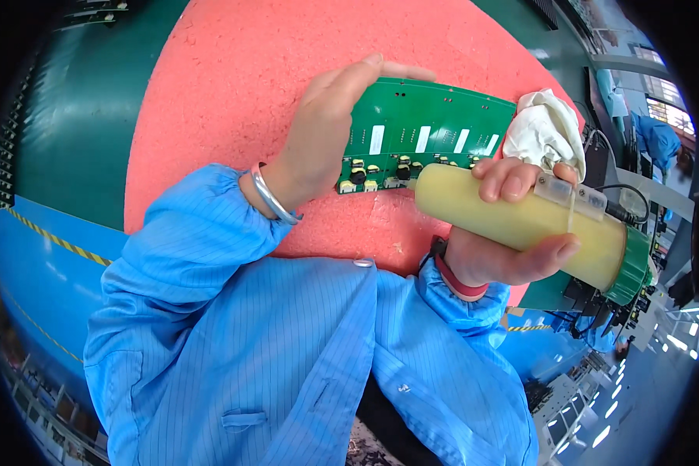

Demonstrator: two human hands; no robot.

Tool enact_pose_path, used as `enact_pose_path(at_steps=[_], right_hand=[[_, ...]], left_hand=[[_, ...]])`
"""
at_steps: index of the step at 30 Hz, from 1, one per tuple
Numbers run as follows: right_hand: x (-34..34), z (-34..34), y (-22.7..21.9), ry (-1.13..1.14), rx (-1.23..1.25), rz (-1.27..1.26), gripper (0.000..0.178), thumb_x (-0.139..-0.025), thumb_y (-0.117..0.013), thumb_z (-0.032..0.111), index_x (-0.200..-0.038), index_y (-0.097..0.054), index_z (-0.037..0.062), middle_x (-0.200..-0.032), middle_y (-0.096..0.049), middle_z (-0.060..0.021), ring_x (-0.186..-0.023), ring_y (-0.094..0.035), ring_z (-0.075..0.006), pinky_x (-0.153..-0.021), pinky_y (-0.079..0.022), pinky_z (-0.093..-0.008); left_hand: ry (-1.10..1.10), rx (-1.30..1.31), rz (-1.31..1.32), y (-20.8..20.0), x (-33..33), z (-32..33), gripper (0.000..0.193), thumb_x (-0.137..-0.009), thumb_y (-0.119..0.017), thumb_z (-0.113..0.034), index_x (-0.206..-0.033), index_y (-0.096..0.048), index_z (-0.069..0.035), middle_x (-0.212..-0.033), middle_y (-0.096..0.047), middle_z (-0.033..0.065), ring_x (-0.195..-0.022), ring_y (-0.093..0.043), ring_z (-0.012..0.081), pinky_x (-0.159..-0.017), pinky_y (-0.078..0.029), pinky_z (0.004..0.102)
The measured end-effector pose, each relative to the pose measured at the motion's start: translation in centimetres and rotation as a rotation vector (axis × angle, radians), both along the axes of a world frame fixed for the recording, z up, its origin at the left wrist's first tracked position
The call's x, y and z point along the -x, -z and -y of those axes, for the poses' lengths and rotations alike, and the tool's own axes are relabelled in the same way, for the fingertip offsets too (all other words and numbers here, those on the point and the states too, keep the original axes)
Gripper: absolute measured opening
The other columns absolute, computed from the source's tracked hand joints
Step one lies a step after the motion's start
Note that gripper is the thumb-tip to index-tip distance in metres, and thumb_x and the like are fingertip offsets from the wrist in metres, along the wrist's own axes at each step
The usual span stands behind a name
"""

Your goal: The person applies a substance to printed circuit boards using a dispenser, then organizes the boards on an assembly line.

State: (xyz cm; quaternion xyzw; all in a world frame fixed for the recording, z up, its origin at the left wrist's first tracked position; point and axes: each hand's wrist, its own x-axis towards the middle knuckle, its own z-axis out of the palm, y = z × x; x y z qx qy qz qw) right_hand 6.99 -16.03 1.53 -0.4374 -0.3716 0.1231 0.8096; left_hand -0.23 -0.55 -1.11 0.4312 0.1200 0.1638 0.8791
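My left hand grips a green circuit board at its left end, fingers reaching over the far edge. White rectangles mark the board's face, and small black and yellowish components line its near edge. In my right hand lies a fat, yellowish dispensing cartridge with a green end cap. My fingers wrap over its top, beside a clear lever-like piece strapped to it. The cartridge's narrow end points left at the board's component row; whether its tip touches is too small to tell.
A pink foam mat lies under the board on a green table. Beyond the board's right end sits a crumpled white cloth. A black cable runs by the cartridge's cap. Equipment stands at the right.
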Motion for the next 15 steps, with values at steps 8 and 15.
enact_pose_path(at_steps=[8,15], right_hand=[[0.20,0.35,-0.03,0.022,-0.028,0.050,0.062,-0.084,-0.039,0.060,-0.125,-0.036,0.0135,-0.081,-0.050,-0.0047,-0.068,-0.049,-0.0163,-0.075,-0.040,-0.0357],[-0.21,0.57,-0.34,-0.014,-0.037,0.061,0.062,-0.084,-0.038,0.059,-0.125,-0.036,0.0119,-0.082,-0.051,-0.0052,-0.069,-0.049,-0.0164,-0.074,-0.040,-0.0357]], left_hand=[[0.008,-0.002,-0.006,0.21,-0.11,-0.05,0.047,-0.092,-0.028,-0.030,-0.111,-0.057,0.002,-0.106,-0.061,0.0151,-0.086,-0.063,0.0187,-0.076,-0.052,0.0274],[-0.091,0.049,-0.041,0.06,-0.39,0.25,0.045,-0.089,-0.034,-0.030,-0.101,-0.063,0.002,-0.090,-0.065,0.0127,-0.071,-0.064,0.0142,-0.061,-0.051,0.0208]])
